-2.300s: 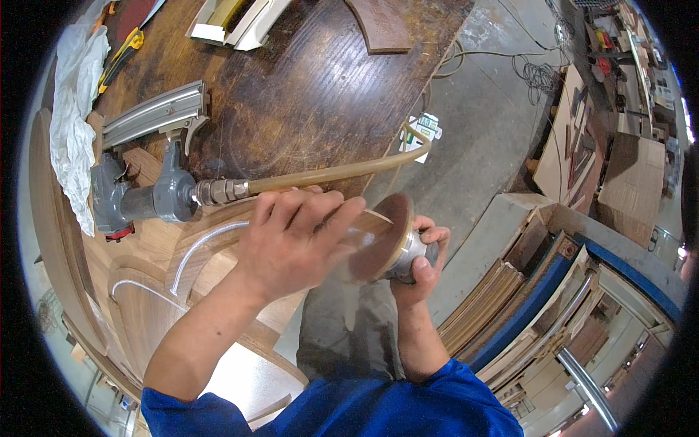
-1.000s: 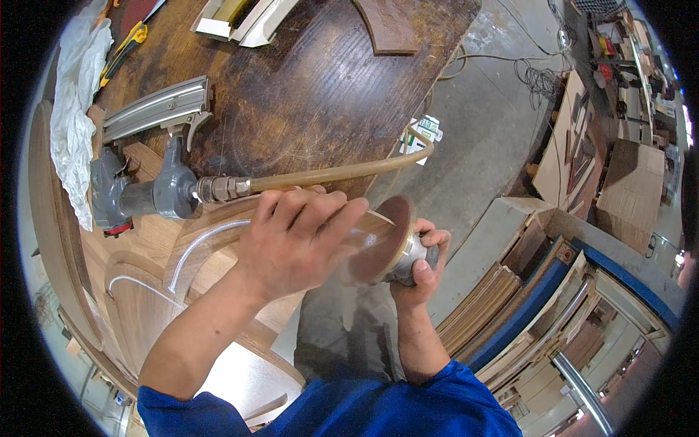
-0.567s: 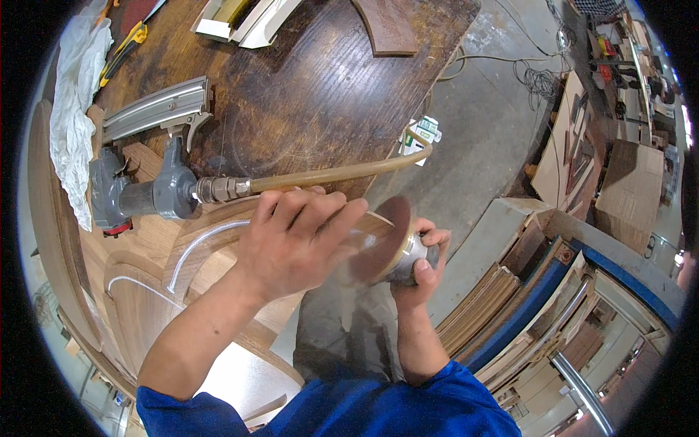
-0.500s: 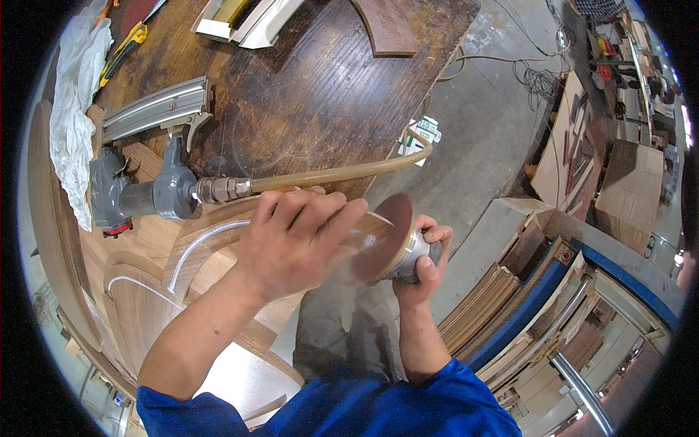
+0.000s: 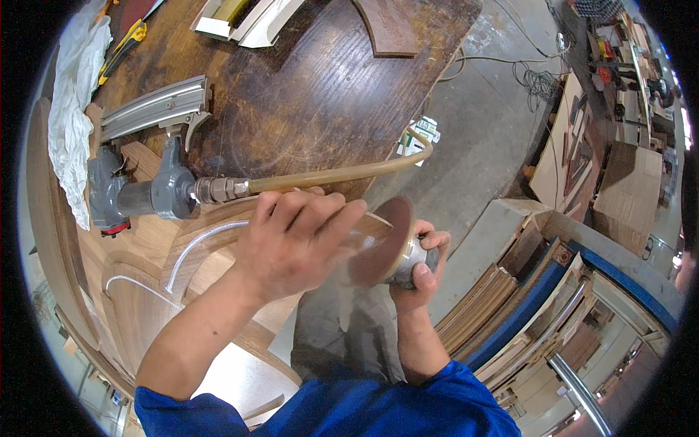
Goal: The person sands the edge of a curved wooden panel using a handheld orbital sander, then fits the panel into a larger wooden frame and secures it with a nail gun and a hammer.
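My right hand [image 5: 424, 271] is wrapped round the silver and grey body of a disc sander [image 5: 404, 264]. Its round brown abrasive disc [image 5: 384, 244] faces left, standing on edge at the end of a curved wooden piece [image 5: 373, 231]. Disc and wood appear to meet, but blur hides the exact contact. My left hand [image 5: 298, 237] lies over the wood just left of the disc, fingers bent and closed on it; the fingertips are partly hidden. Behind the left hand runs a tan air hose [image 5: 320, 177], joined by a metal coupling [image 5: 222, 189] to a grey air tool [image 5: 153, 193].
A dark, worn wooden table [image 5: 306, 109] bears a metal clamp-like tool [image 5: 164, 109], a yellow cutter knife [image 5: 124, 51] and white crumpled plastic [image 5: 70, 138]. Light wooden panels with a white braided cord [image 5: 200, 240] lie left. At right stands a bin of wood strips [image 5: 477, 309].
The right hand and sander have shifted slightly down and left. The left hand stays on the wooden piece in nearly the same place.
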Demonstrator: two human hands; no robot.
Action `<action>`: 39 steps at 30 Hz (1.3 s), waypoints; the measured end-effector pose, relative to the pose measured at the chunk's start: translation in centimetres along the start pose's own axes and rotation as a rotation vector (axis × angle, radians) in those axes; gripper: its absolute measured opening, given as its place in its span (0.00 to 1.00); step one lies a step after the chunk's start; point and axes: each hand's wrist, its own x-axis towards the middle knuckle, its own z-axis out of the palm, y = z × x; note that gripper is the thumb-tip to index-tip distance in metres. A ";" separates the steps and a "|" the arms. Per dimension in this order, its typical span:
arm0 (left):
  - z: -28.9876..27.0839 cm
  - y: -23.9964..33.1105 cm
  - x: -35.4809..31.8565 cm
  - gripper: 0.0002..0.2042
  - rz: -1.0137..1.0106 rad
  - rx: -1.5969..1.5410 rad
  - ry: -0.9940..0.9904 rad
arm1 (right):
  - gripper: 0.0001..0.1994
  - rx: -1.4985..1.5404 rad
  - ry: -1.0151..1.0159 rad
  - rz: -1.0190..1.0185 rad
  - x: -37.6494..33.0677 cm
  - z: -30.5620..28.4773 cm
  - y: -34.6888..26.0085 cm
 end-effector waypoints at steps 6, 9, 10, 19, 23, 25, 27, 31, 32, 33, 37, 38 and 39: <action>0.0 -0.4 -0.3 0.28 0.004 -0.006 0.033 | 0.24 0.061 0.017 0.045 0.2 1.1 -0.6; 0.0 -0.4 -0.3 0.28 0.007 -0.008 0.035 | 0.24 0.078 0.013 0.038 0.1 1.1 -0.6; 0.0 -0.4 -0.3 0.28 0.007 -0.009 0.030 | 0.24 0.059 0.000 0.029 -0.2 0.6 -0.2; 0.0 -0.2 -0.2 0.29 -0.011 -0.020 0.021 | 0.25 -0.006 0.034 0.035 0.1 0.9 -0.6; -0.1 -0.3 -0.2 0.29 -0.012 -0.018 0.021 | 0.25 -0.027 0.006 0.014 -0.4 0.9 -0.6; -0.1 -0.2 -0.1 0.29 -0.011 -0.021 0.021 | 0.25 -0.023 0.026 0.024 0.1 1.1 -0.8; -0.1 -0.2 -0.1 0.30 -0.012 -0.025 0.021 | 0.25 -0.020 0.044 0.037 0.3 1.1 -0.9; -0.1 -0.3 -0.2 0.30 -0.011 -0.022 0.014 | 0.26 -0.039 0.031 0.029 -0.3 0.6 -0.6; -0.1 -0.3 -0.2 0.30 -0.014 -0.028 0.009 | 0.26 -0.075 0.043 0.031 -0.5 0.6 -0.6; -0.1 -0.3 -0.2 0.30 -0.012 -0.027 0.010 | 0.26 -0.074 0.043 0.029 -0.5 0.7 -0.7; -0.1 -0.2 -0.1 0.31 -0.010 -0.034 0.026 | 0.26 -0.047 0.064 0.041 0.2 1.3 -1.0; -0.1 -0.2 -0.1 0.31 -0.007 -0.031 0.029 | 0.26 -0.041 0.071 0.035 0.3 1.3 -1.0; -0.1 -0.2 -0.1 0.31 -0.010 -0.031 0.029 | 0.26 -0.042 0.069 0.036 0.2 1.2 -1.0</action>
